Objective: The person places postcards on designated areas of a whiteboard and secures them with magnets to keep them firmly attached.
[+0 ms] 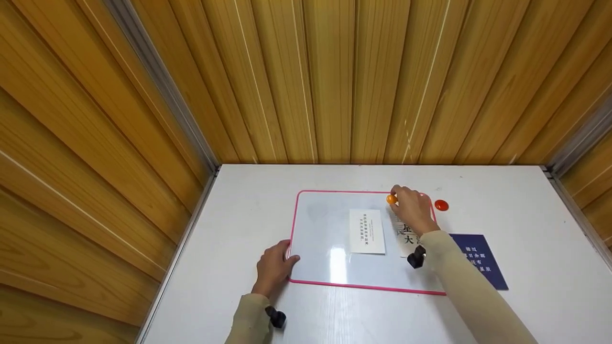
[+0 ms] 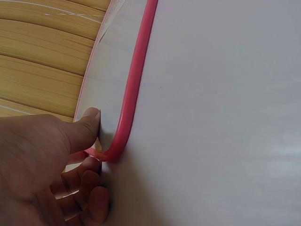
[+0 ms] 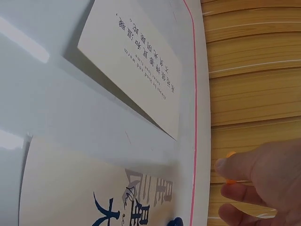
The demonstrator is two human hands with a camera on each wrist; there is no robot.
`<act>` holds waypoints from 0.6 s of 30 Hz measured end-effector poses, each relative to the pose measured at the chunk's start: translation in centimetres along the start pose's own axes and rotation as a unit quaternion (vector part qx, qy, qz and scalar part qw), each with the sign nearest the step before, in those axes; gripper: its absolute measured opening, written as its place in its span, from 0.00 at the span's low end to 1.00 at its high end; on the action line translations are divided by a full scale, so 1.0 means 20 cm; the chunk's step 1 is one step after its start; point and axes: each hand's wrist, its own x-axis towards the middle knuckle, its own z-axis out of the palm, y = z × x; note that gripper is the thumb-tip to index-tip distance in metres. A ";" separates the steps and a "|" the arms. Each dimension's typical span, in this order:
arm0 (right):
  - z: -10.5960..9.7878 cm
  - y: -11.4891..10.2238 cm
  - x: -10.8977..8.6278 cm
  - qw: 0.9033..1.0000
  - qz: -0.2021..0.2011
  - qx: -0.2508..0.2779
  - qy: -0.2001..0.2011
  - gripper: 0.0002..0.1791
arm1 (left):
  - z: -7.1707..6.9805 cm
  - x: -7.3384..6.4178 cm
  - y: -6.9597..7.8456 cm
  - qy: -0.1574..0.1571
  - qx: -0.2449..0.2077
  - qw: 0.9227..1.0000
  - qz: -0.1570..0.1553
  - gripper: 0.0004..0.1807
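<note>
A whiteboard [image 1: 318,229] with a pink rim lies on the white table. My left hand [image 1: 273,265] grips its left edge, thumb on top; in the left wrist view the thumb lies by the pink rim [image 2: 134,80] near a corner. Above the board's upper right part, my right hand [image 1: 411,208] pinches a round orange magnet-like disc [image 1: 391,198]. A white card [image 1: 367,231] with printed characters lies on the board. Beside it a second card [image 3: 70,183] with large dark characters is partly hidden by my right arm. A dark blue round piece [image 3: 176,221] shows at that card's end.
A red round disc [image 1: 441,205] lies on the table just right of the board. A navy card [image 1: 484,263] with white characters lies right of my forearm, partly covered. Wood-patterned walls [image 1: 330,95] close off the table's back and sides.
</note>
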 end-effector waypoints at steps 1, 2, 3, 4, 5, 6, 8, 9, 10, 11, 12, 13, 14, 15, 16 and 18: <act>0.00 0.00 0.00 1.000 0.000 -0.001 -0.002 0.20 | 0.00 0.00 0.00 0.001 0.000 1.000 0.002 0.27; 0.01 -0.01 0.01 1.000 -0.001 -0.002 -0.002 0.20 | 0.00 0.00 0.00 0.001 -0.001 1.000 0.002 0.27; 0.01 -0.01 0.01 1.000 -0.003 -0.004 -0.001 0.19 | 0.00 0.00 0.00 0.000 -0.002 1.000 0.002 0.27; 0.01 -0.01 0.02 1.000 -0.006 -0.006 -0.001 0.19 | 0.00 0.00 -0.01 0.000 -0.002 1.000 0.003 0.27; 0.02 -0.02 0.02 1.000 -0.007 -0.007 -0.001 0.19 | 0.00 0.01 -0.01 -0.001 -0.003 1.000 0.002 0.27; 0.02 -0.02 0.03 1.000 -0.010 -0.008 0.000 0.18 | 0.00 0.01 -0.01 0.000 -0.004 1.000 0.002 0.27; 0.04 -0.04 0.04 1.000 -0.015 -0.009 0.001 0.17 | 0.00 0.01 -0.01 0.000 -0.006 1.000 0.001 0.27; 0.04 -0.04 0.05 1.000 -0.017 -0.008 0.001 0.17 | 0.00 0.01 -0.01 -0.001 -0.008 1.000 0.000 0.27; 0.05 -0.05 0.05 1.000 -0.017 -0.007 -0.001 0.17 | 0.00 0.01 -0.01 0.000 -0.009 1.000 0.000 0.27; 0.05 -0.06 0.06 1.000 -0.018 -0.007 -0.002 0.17 | 0.00 0.01 -0.01 0.000 -0.010 1.000 0.000 0.26; 0.06 -0.06 0.06 1.000 -0.019 -0.008 -0.002 0.17 | 0.00 0.01 -0.01 0.000 -0.011 1.000 -0.001 0.26; 0.06 -0.07 0.06 1.000 -0.021 -0.006 -0.004 0.17 | 0.01 0.01 -0.01 0.000 -0.012 1.000 -0.002 0.26; 0.07 -0.07 0.06 1.000 -0.023 -0.005 -0.005 0.17 | 0.01 0.01 -0.01 0.001 -0.012 1.000 -0.002 0.26; 0.07 -0.08 0.07 1.000 -0.024 -0.004 -0.007 0.17 | 0.01 0.01 -0.01 0.000 -0.012 1.000 -0.004 0.26; 0.08 -0.08 0.07 1.000 -0.024 -0.003 -0.009 0.17 | 0.01 0.01 -0.01 0.000 -0.010 1.000 -0.005 0.26; 0.09 -0.09 0.08 1.000 -0.025 -0.001 -0.013 0.16 | 0.01 0.01 -0.01 0.000 -0.008 1.000 -0.008 0.26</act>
